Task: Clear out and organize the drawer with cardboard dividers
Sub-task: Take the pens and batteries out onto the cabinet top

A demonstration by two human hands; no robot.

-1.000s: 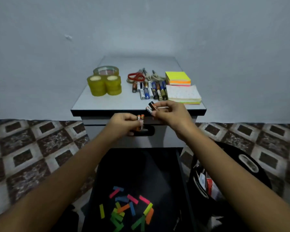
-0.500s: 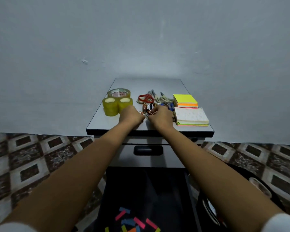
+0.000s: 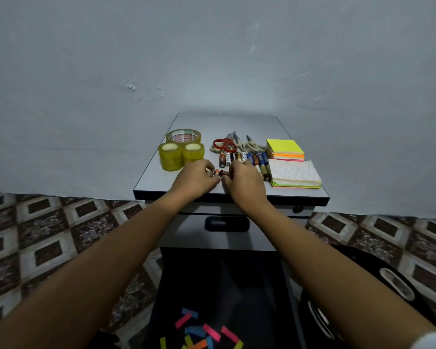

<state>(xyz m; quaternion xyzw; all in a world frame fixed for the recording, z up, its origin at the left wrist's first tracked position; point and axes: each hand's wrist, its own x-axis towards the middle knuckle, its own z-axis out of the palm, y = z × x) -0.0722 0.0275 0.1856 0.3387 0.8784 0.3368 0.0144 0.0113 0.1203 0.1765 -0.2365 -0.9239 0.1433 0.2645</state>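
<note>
Head view: left grip (image 3: pixel 196 179) pinched batteries (image 3: pixel 214 172), right grip (image 3: pixel 246 183) pinched another battery (image 3: pixel 224 173), both low over the surface (image 3: pixel 156 177). Released carelessly, they could have rolled off its edge into the open drawer (image 3: pixel 212 285) below the grips.

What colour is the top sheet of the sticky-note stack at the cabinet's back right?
Bright yellow; the sticky-note stack shows best in the head view.
</note>
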